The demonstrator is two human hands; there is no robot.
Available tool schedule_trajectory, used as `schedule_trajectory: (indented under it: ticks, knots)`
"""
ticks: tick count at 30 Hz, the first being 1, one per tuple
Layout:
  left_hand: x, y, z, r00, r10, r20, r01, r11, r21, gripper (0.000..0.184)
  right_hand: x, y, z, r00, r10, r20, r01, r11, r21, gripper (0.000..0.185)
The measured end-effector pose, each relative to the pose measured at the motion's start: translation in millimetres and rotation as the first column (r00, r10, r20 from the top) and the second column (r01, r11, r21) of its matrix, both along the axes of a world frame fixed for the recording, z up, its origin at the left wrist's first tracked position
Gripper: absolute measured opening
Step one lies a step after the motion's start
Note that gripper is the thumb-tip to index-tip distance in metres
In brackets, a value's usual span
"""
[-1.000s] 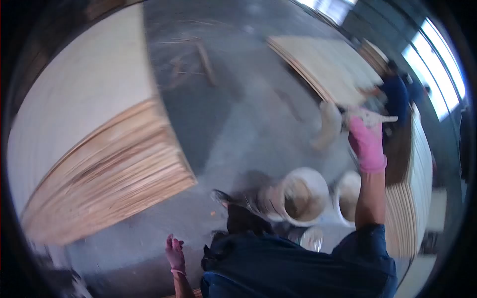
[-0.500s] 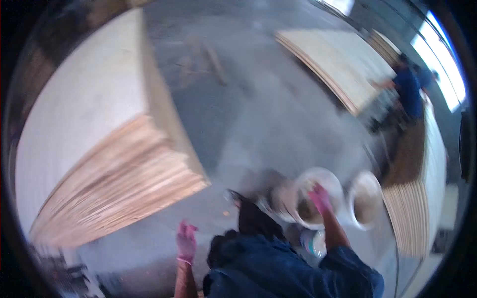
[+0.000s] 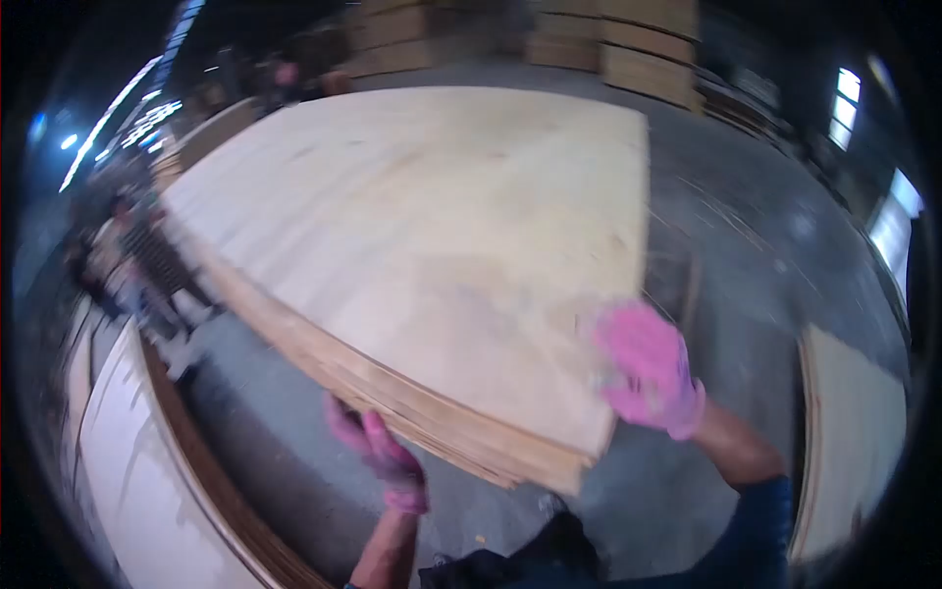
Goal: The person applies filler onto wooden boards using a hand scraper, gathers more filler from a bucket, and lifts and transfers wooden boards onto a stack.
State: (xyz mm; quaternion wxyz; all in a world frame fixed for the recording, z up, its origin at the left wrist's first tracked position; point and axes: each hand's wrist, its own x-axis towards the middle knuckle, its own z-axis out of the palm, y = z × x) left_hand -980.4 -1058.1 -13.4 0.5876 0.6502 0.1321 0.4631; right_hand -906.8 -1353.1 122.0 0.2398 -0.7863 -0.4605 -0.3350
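Observation:
A large stack of pale wood sheets (image 3: 432,245) fills the middle of the view. My left hand (image 3: 381,454), in a pink glove, is at the near edge of the stack, thumb and fingers apart, with nothing visible in it. My right hand (image 3: 646,371), also in a pink glove, is over the near right corner of the top sheet. Its fingers are bent and blurred around something small and greyish that I cannot make out. A faint damp-looking patch shows on the top sheet left of this hand.
Another sheet stack (image 3: 147,471) stands at the lower left, and one more (image 3: 849,437) at the right. People (image 3: 137,245) are at the far left. Tall stacks of boards (image 3: 648,49) stand at the back. Thin scraps lie on the floor (image 3: 756,285) at the right.
The view has swung from the buckets to the large stack. My right hand went from holding a pale object, down into a bucket, then over the stack. My left hand is now at the stack's edge.

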Motion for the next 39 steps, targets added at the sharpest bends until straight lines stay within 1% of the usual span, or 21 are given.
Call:
schedule_trajectory:
  ticks: [1,3,6,8,12,14,17,18,20,22,25,28,29,31,33,34,35,36,37,38,39]
  knots:
    - [18,-1,-1,1.000,0.023,-0.019,-0.024,0.998,-0.056,0.061,11,6,3,0.995,0.095,-0.023,-0.097,0.988,-0.120,0.050]
    - [37,-15,9,0.997,-0.005,0.083,0.020,0.985,-0.174,0.064,27,20,17,0.951,0.295,-0.092,-0.307,0.865,-0.397,0.054]
    - [50,-24,-9,0.985,0.112,0.133,-0.101,0.991,-0.087,0.067,28,16,14,0.914,0.391,-0.111,-0.396,0.795,-0.459,0.051]
    - [59,-28,-3,0.973,0.119,0.197,-0.085,0.981,-0.174,0.066,33,14,10,0.897,0.418,-0.144,-0.435,0.780,-0.451,0.053]
    - [54,-31,6,0.983,0.150,0.105,-0.137,0.983,-0.123,0.066,17,44,25,0.892,0.449,-0.054,-0.429,0.802,-0.417,0.039]
    - [32,-25,-52,0.990,-0.110,0.093,0.140,0.887,-0.440,0.065,-5,76,31,0.865,0.494,-0.083,-0.477,0.762,-0.438,0.041]
    - [-24,-37,8,0.861,-0.353,0.365,0.504,0.510,-0.697,0.053,-27,110,36,0.797,0.594,-0.109,-0.577,0.695,-0.430,0.048]
    - [-56,-56,46,0.902,-0.364,0.232,0.423,0.637,-0.644,0.050,-31,114,38,0.804,0.582,-0.123,-0.572,0.701,-0.426,0.050]
    - [-72,-65,70,0.914,-0.403,-0.040,0.347,0.831,-0.434,0.045,-33,112,39,0.814,0.554,-0.176,-0.570,0.702,-0.427,0.054]
    - [-84,-58,77,0.838,-0.432,-0.334,0.406,0.902,-0.148,0.040,-40,105,37,0.834,0.538,-0.123,-0.545,0.767,-0.337,0.058]
    - [-102,-60,109,0.884,-0.456,-0.097,0.416,0.865,-0.280,0.042,-40,107,33,0.880,0.470,-0.071,-0.475,0.861,-0.183,0.059]
    - [-137,-53,92,0.913,-0.322,-0.252,0.345,0.937,0.053,0.035,-84,98,35,0.891,0.438,-0.117,-0.440,0.898,0.013,0.058]
    - [-155,-50,90,0.898,-0.372,-0.235,0.343,0.926,-0.156,0.036,-101,92,36,0.887,0.438,-0.143,-0.431,0.899,0.081,0.058]
    - [-200,-35,90,0.876,-0.452,-0.171,0.302,0.787,-0.538,0.039,-123,72,18,0.840,0.484,-0.244,-0.451,0.874,0.182,0.062]
    - [-260,-2,111,0.868,-0.416,-0.271,0.227,0.817,-0.530,0.043,-147,71,-3,0.704,0.631,-0.325,-0.522,0.771,0.364,0.067]
    - [-303,17,106,0.856,-0.411,-0.312,0.214,0.833,-0.510,0.043,-164,64,-30,0.644,0.543,-0.538,-0.365,0.837,0.408,0.062]
    - [-352,39,106,0.875,-0.325,-0.358,0.236,0.933,-0.272,0.043,-178,52,-66,0.531,0.442,-0.723,-0.197,0.894,0.402,0.058]
    - [-390,44,115,0.906,-0.248,-0.343,0.048,0.866,-0.498,0.033,-183,56,-89,0.372,0.336,-0.865,-0.032,0.936,0.349,0.054]
    - [-428,51,124,0.941,-0.120,-0.317,-0.140,0.713,-0.687,0.035,-180,79,-106,0.238,0.467,-0.852,0.122,0.856,0.503,0.048]
    - [-498,83,68,0.887,0.085,-0.453,-0.347,0.771,-0.535,0.037,-173,109,-131,0.124,0.601,-0.790,0.296,0.737,0.607,0.045]
    - [-564,112,26,0.848,0.211,-0.486,-0.441,0.791,-0.425,0.044,-160,131,-165,0.104,0.686,-0.720,0.355,0.651,0.671,0.044]
